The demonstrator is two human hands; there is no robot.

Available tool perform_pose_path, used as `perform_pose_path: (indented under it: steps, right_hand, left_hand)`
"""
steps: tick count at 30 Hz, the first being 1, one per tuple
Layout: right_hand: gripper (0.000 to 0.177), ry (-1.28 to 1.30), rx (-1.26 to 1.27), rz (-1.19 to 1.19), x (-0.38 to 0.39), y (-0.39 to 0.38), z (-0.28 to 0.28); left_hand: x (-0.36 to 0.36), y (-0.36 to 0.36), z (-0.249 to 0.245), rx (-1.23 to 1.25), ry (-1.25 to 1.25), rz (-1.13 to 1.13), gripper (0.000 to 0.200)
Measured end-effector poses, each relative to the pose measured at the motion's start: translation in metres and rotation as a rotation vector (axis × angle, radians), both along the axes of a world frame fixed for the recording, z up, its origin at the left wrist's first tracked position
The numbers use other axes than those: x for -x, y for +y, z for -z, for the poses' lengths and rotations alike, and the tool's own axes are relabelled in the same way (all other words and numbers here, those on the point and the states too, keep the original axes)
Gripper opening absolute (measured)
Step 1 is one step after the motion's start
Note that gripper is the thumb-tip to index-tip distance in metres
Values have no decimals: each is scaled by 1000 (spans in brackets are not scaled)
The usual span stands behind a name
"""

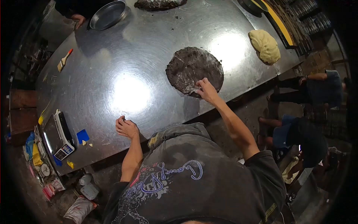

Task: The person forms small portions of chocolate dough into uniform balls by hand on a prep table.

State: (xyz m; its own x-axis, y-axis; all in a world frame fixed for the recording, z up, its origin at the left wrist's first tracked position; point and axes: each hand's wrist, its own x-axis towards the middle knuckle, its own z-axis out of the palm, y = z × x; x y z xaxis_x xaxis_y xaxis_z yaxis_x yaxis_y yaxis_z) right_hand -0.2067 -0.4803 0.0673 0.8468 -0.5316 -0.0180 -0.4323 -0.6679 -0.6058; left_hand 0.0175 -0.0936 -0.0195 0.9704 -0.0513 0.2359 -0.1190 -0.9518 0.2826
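Note:
A flat, round slab of dark dough (190,69), dusted with white flour, lies on the metal table. At its near edge is my right hand (207,91), with thumb and fingers drawn together against the dough's surface. My left hand (127,127), a ring on one finger, is by the table's near edge, apart from the dough. Its fingers are curled inward, and whatever they may hold is hidden.
On the metal table (149,48) are pale dough (265,46) at right, a round pan (108,15), a brush (65,60), a scale (59,136) and a blue scraper (82,136). Another person's hand (78,20) rests at the far left. People (324,87) are at right.

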Motion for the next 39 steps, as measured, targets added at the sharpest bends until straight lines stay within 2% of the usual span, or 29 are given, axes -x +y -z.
perform_pose_path:
  steps: [4,7,10,13,14,17,18,21,25,28,31,34,37,39]
  right_hand:
    - [38,-15,177,58,-7,19,13]
    - [36,-73,96,109,-10,22,21]
    - [31,-13,-13,58,-4,2,15]
    - [26,-58,-296,126,5,-9,4]
    - [34,-83,-527,252,8,-12,17]
    - [44,-149,-362,235,13,4,-4]
    - [51,-116,-246,151,10,14,-21]
    - [45,-132,90,-6,7,21,9]
    - [39,-77,-264,235,8,4,13]
    - [40,-251,-938,533,16,-7,20]
    - [40,-272,-598,474,23,2,10]
    - [41,-213,-430,321,19,8,14]
    - [36,-90,-298,336,8,11,2]
    - [32,-134,-267,281,5,10,19]
  left_hand:
    - [1,-2,4,2,-42,-11,25]
    - [1,-1,2,18,-62,4,25]
    - [1,1,1,45,-76,32,25]
    - [-1,2,3,36,-72,28,25]
    - [-1,3,4,37,-72,26,25]
    - [0,0,0,42,-61,11,25]
    - [0,0,-1,41,-54,8,25]
    - [-1,0,-1,50,-49,20,26]
    - [0,3,-2,71,-51,56,27]
    - [-1,3,-3,57,-27,52,27]
    - [0,2,-3,42,-40,39,27]
    - [-1,2,-2,29,-34,36,27]
    - [-3,3,1,11,-41,28,29]
    - [1,5,-3,3,-77,22,27]
